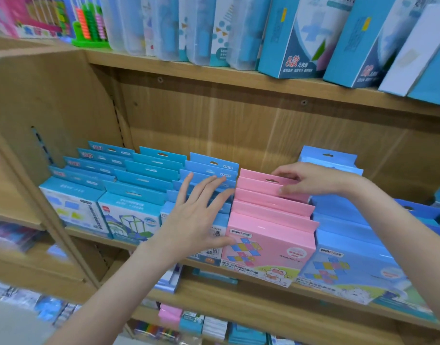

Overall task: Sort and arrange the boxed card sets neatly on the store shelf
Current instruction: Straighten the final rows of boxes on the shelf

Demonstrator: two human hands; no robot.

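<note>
Five pink boxes (271, 220) filed on the wooden shelf (239, 282) — right hand (311, 179) fingers pinching the rearmost, left hand (196, 215) fingers spread flat.

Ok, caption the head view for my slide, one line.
Left hand spread over a row of blue boxes while the right hand pinches a pink box on the wooden shelf.

On your shelf (239, 267), the hanging-tab box row (271, 220) sits mid-shelf; three rows stand left, one row right.

Green abacus (90, 26) on upper shelf, tall blue geometry boxes (296, 38) beside it
</note>
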